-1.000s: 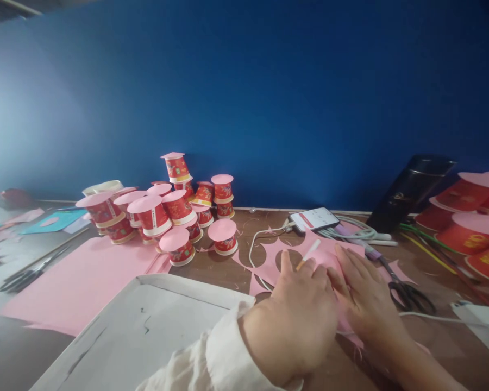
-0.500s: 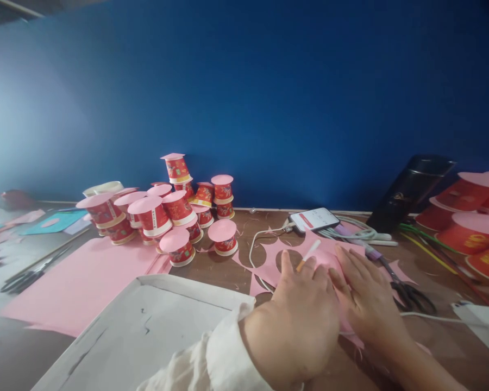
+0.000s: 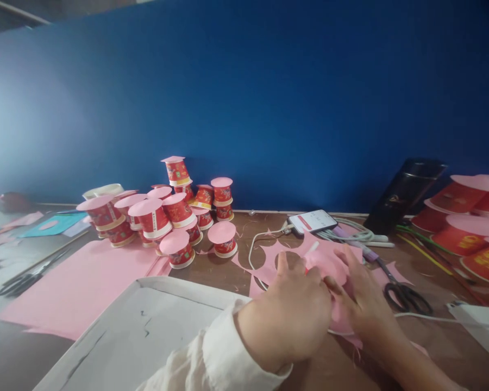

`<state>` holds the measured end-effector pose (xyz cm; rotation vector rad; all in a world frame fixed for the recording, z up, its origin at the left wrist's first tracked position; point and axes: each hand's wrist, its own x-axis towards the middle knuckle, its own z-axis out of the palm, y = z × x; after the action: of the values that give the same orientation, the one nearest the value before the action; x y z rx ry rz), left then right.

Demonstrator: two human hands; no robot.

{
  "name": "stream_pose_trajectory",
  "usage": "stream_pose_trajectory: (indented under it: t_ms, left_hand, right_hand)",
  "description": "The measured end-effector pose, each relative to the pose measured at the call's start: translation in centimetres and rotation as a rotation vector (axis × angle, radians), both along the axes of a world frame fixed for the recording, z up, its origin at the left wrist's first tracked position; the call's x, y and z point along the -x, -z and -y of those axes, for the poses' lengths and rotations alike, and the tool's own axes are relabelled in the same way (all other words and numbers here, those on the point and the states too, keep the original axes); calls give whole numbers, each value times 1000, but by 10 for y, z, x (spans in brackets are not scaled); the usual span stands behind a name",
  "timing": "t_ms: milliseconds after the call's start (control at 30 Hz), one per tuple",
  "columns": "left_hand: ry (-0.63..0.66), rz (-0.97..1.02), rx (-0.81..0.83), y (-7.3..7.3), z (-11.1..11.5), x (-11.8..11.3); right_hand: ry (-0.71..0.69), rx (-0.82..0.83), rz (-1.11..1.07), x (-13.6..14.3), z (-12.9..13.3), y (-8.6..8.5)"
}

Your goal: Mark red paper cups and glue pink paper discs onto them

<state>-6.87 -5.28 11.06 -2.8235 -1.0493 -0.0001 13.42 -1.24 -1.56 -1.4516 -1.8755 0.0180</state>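
My left hand [image 3: 293, 315], in a cream sleeve, lies over cut pink paper [image 3: 269, 263] at the right of the table. Its fingers are curled down, and whatever they grip is hidden. A rounded pink paper piece [image 3: 328, 266] shows between the hands. My right hand [image 3: 369, 312] rests at that piece's right side, fingers apart and thumb reaching towards my left hand. Just beyond my left fingertips lies a pen with a white cap [image 3: 312, 248], partly covered. A spot of red shows beside those fingertips; I cannot tell what it is.
Red paper cups [image 3: 154, 224] topped with pink discs are stacked at left centre. Pink sheets [image 3: 69, 285] and a white board [image 3: 158, 320] lie in front. A phone [image 3: 312, 222], scissors [image 3: 405, 298], a black flask [image 3: 405, 190] and more cups [image 3: 466, 239] stand or lie rightwards.
My left hand has shifted slightly left and its fingers have curled from lying flatter. My right fingers have spread, and more of the rounded pink piece shows.
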Motion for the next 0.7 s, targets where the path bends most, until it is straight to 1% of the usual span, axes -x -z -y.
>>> stream_pose_trajectory:
  t_ms: [67,133,233,300,367,433,567,633,700]
  left_hand:
    - [6,40,-21,-1,-3,5]
    - [9,78,-27,-1,-6,8]
    - [-36,108,-61,-2,-10,10]
    - [-80,133,-93,-2,-12,10]
    - [-122,188,-114,-1,-13,9]
    - [-165,257,-110,-1,-15,6]
    - [-270,379,-12,-1,-21,2]
    - [-328,439,50,1,-26,1]
    - [-372,498,114,6,-32,0]
  right_hand:
    - [2,91,-106,-4,-1,0]
    - [31,142,-134,-8,-3,2]
    - [91,163,-25,-10,-7,6]
    - [110,153,41,-7,-8,7]
    - [108,147,55,-1,-7,5]
    - [110,178,27,5,-5,1]
    - [138,242,-41,6,-4,-6]
    - [181,198,-48,1,-4,-6]
    - [216,114,-56,-4,-4,-6]
